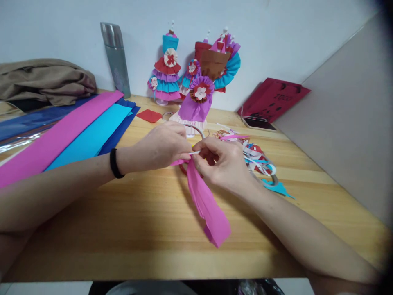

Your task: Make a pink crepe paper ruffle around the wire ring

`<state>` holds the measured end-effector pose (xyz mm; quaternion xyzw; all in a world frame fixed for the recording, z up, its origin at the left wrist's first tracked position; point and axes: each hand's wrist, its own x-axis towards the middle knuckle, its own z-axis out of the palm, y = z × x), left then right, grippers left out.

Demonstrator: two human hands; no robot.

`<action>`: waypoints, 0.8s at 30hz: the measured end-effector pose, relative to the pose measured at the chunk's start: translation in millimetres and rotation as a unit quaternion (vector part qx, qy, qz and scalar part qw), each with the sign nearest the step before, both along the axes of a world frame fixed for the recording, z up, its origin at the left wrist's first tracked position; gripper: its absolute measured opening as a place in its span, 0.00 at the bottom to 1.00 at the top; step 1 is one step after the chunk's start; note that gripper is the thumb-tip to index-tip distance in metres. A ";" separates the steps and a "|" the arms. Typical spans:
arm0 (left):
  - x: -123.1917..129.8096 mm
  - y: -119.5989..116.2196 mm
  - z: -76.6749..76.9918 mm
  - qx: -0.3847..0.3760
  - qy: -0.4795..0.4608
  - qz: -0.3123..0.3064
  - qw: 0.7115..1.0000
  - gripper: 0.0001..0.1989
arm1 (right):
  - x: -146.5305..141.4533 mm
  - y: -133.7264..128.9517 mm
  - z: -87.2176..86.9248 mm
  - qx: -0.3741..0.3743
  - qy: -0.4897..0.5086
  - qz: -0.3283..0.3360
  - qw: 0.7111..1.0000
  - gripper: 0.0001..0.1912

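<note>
A pink crepe paper strip [208,205] hangs from between my two hands, its loose end slanting down toward the lower right over the table. My left hand [162,145] is closed in a pinch on the gathered top of the strip. Facing it, my right hand [222,159] pinches a thin white piece at the strip's upper edge, fingertips close to the left ones. Behind the hands shows part of a round ring [198,130], perhaps a tape roll, mostly hidden by my fingers.
Small paper dresses on stands [168,78] are by the wall, beside a bottle [116,61]. Pink and blue paper sheets [89,135] lie left. Paper scraps [256,155], a phone [259,123] and a red bag [273,98] are right. A wooden table [138,229] spans the front.
</note>
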<state>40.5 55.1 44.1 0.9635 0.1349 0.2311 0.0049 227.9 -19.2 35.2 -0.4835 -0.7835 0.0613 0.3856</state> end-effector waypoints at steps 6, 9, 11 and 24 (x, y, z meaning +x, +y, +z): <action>2.6 -4.8 3.9 0.023 0.007 -0.024 0.999 0.24 | -0.8 -1.7 -0.4 -0.029 0.015 0.033 0.999 0.04; 1.1 -3.3 3.0 -0.023 -0.011 -0.046 0.999 0.23 | -2.0 -2.3 -0.4 -0.042 0.037 0.040 0.998 0.04; -0.5 -1.8 1.7 -0.055 -0.027 -0.052 0.997 0.22 | -2.1 -2.0 -1.0 -0.050 0.046 0.046 0.997 0.04; -2.0 2.2 3.3 -0.162 0.004 -0.034 0.986 0.13 | 4.7 5.0 -5.3 -0.074 0.075 0.057 0.993 0.03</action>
